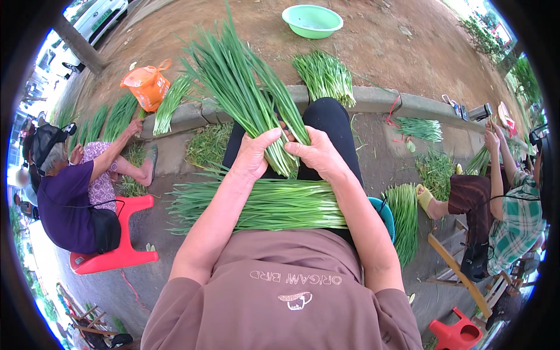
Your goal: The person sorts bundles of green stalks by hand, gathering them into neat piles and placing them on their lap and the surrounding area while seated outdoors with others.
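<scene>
A brown shirt [286, 324] is nearest; just beyond it, a pile of chives [280, 207] lies left to right across the lap, pale ends right. Farther out, the left hand [255, 154] grips a bunch of chives [236, 93], its long leaves pointing far and left, stem ends near; the right hand [319, 153] pinches a thinner strand [286, 99] on its right side. Far off sit a green basin [312, 33] and, leftward, an orange bag [149, 87], contents unclear.
</scene>
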The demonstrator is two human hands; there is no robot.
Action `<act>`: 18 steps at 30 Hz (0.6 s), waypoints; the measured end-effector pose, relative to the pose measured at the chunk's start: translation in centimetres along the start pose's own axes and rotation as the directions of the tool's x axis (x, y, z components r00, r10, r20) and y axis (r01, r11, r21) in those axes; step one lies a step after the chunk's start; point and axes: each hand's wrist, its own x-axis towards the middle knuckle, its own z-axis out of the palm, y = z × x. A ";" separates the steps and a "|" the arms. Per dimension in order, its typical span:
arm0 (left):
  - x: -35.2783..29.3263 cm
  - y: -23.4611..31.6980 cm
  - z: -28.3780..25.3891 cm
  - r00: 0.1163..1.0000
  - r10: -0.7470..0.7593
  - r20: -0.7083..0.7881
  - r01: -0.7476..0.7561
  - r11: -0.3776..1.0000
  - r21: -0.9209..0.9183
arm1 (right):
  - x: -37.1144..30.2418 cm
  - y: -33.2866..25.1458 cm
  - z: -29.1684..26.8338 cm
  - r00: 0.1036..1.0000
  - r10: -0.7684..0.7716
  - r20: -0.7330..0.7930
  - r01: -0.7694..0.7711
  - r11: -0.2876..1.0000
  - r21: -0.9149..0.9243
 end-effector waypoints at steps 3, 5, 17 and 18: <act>0.2 -0.2 -0.2 0.999 0.025 -0.029 -0.025 1.000 0.014 | -0.3 -0.5 -0.8 0.992 0.126 0.025 -0.128 0.987 0.101; 0.1 -0.2 0.0 0.998 0.010 -0.061 -0.010 1.000 0.010 | -0.2 -0.3 -1.2 0.991 0.133 -0.003 -0.127 0.957 0.259; 0.2 0.0 -0.1 0.995 -0.021 -0.099 0.018 0.999 -0.030 | -0.1 0.3 -1.6 0.995 0.037 -0.094 -0.007 0.954 0.299; 0.2 0.0 -0.1 0.995 -0.021 -0.099 0.018 0.999 -0.027 | 0.0 0.5 -1.5 0.995 0.044 -0.092 -0.025 0.979 0.203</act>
